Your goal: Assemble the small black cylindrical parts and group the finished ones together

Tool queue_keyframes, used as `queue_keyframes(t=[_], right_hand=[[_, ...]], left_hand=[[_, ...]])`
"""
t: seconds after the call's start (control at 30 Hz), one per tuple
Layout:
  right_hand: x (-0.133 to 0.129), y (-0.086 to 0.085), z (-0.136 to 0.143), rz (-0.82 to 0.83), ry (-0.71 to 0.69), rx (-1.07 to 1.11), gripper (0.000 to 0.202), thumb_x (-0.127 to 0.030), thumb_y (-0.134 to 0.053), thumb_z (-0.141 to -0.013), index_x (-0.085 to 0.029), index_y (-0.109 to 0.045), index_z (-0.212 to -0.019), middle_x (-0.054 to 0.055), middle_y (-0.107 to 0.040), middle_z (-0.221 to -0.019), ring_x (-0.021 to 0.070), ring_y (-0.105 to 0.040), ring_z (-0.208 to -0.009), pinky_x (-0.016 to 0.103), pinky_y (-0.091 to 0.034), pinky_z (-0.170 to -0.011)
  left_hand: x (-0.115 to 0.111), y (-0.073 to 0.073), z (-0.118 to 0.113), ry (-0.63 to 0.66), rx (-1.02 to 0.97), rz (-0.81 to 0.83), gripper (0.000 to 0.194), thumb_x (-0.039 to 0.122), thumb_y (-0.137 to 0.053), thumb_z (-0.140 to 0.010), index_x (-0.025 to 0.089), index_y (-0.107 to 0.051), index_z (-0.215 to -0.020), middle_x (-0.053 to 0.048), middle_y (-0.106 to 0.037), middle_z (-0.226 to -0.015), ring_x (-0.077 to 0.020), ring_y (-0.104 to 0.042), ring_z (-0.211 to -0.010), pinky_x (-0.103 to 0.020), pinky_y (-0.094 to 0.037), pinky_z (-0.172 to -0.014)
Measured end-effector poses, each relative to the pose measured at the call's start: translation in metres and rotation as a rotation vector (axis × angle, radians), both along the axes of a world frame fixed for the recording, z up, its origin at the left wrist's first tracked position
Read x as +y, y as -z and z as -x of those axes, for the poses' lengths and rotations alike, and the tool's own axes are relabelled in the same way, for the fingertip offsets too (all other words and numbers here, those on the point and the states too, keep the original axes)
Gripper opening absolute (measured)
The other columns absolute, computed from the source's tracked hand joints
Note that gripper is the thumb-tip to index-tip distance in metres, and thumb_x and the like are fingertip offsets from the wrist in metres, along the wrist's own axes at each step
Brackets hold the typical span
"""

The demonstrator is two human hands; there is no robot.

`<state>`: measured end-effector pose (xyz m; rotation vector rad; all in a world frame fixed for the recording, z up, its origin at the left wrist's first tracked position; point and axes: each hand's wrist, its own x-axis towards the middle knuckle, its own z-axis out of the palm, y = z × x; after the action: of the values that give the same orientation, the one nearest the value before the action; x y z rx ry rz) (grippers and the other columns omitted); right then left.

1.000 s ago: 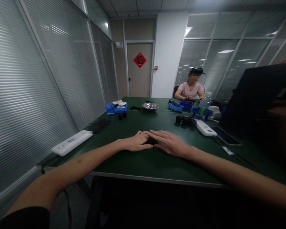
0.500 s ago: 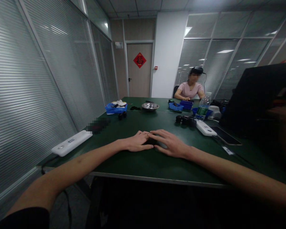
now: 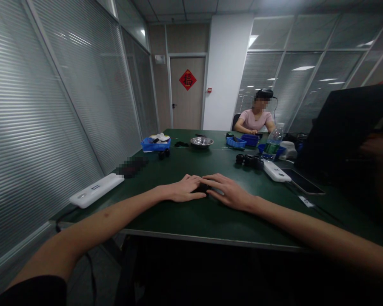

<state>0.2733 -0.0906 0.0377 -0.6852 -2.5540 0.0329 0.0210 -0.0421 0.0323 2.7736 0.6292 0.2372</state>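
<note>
Clock directions are taken from the small dark object (image 3: 204, 187), with twelve pointing away from the wearer; it lies on the green surface (image 3: 178, 219), mostly hidden between the two hands. The left hand (image 3: 185, 190) sits at nine o'clock, palm down, fingers slightly curled and thumb stretched toward the object. The right hand (image 3: 228, 191) is at three o'clock, loosely half open, fingers reaching over to the left one's fingertips; whether either hand grips the object, I cannot tell. A metal bowl (image 3: 201, 146) stands at twelve, a blue basket (image 3: 155, 147) at eleven, black ring-like parts (image 3: 249, 161) and a water bottle (image 3: 271, 148) toward two, and a white power bank (image 3: 97, 190) at nine.
</note>
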Motion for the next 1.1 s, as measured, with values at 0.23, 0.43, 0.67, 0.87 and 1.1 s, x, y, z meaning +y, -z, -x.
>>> queue_keyframes(t=[0.23,0.43,0.67,0.87,1.1], right_hand=[[0.0017,-0.0005,-0.0024,-0.065,0.014,-0.033,0.051,-0.03,-0.053,-0.104,-0.033,-0.046,-0.155,0.011,-0.057,-0.148,0.0308,-0.057,-0.129,0.053,-0.05,-0.107],[0.003,0.0026,-0.0026,-0.064,0.041,-0.069,0.053,-0.031,-0.05,-0.106,-0.03,-0.041,-0.158,0.012,-0.058,-0.145,0.0286,-0.059,-0.126,0.051,-0.053,-0.106],[0.0002,-0.0009,-0.0021,-0.086,0.016,-0.093,0.055,-0.031,-0.052,-0.105,-0.031,-0.04,-0.158,0.012,-0.055,-0.147,0.0296,-0.057,-0.129,0.051,-0.052,-0.107],[0.0011,-0.0006,-0.0021,0.013,-0.01,-0.009,0.046,-0.029,-0.045,-0.107,-0.029,-0.047,-0.153,0.012,-0.057,-0.144,0.0269,-0.058,-0.128,0.05,-0.051,-0.108],[0.0024,0.0048,0.0001,0.032,0.003,0.122,0.045,-0.033,-0.052,-0.105,-0.028,-0.05,-0.15,0.012,-0.061,-0.133,0.0266,-0.06,-0.121,0.049,-0.054,-0.103]], left_hand=[[-0.001,-0.0007,-0.0005,-0.002,0.004,-0.005,0.062,0.063,-0.037,-0.104,0.02,-0.046,-0.147,-0.015,-0.048,-0.154,-0.0306,-0.039,-0.145,-0.048,-0.024,-0.118],[0.0006,0.0013,-0.0006,0.0,0.006,-0.026,0.062,0.063,-0.035,-0.105,0.02,-0.045,-0.148,-0.013,-0.049,-0.153,-0.0293,-0.039,-0.145,-0.046,-0.024,-0.118],[-0.0022,-0.0024,-0.0002,-0.013,0.019,-0.01,0.064,0.065,-0.035,-0.104,0.023,-0.042,-0.151,-0.012,-0.045,-0.157,-0.0291,-0.037,-0.147,-0.047,-0.023,-0.12],[-0.0033,-0.0039,-0.0005,-0.008,0.038,-0.033,0.063,0.064,-0.032,-0.104,0.018,-0.051,-0.142,-0.013,-0.048,-0.154,-0.03,-0.038,-0.146,-0.047,-0.025,-0.118],[-0.0025,-0.003,0.0003,-0.008,0.041,-0.038,0.063,0.066,-0.031,-0.104,0.02,-0.05,-0.143,-0.012,-0.046,-0.157,-0.0296,-0.038,-0.145,-0.046,-0.025,-0.119]])
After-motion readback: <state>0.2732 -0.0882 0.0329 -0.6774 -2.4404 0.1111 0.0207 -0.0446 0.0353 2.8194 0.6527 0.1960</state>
